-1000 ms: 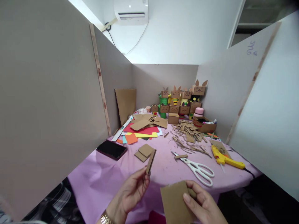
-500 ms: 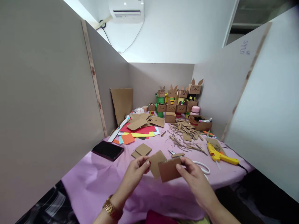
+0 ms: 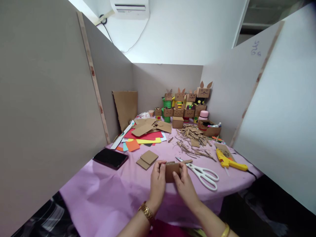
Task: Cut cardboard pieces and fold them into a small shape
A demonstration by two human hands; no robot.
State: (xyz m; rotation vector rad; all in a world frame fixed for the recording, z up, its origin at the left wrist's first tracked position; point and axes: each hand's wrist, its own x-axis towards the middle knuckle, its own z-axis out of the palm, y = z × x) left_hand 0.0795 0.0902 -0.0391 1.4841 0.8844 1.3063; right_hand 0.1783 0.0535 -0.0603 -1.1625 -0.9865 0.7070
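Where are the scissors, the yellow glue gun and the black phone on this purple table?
scissors (image 3: pixel 202 172): head view, on the white handles.
yellow glue gun (image 3: pixel 228 161): head view, mid body.
black phone (image 3: pixel 110 158): head view, centre of its dark screen.

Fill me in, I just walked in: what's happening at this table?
A person holds a small cardboard piece between the left hand and right hand, above the pink tablecloth. Scissors and a glue gun lie to the right, a phone to the left. Cardboard figures stand at the back.
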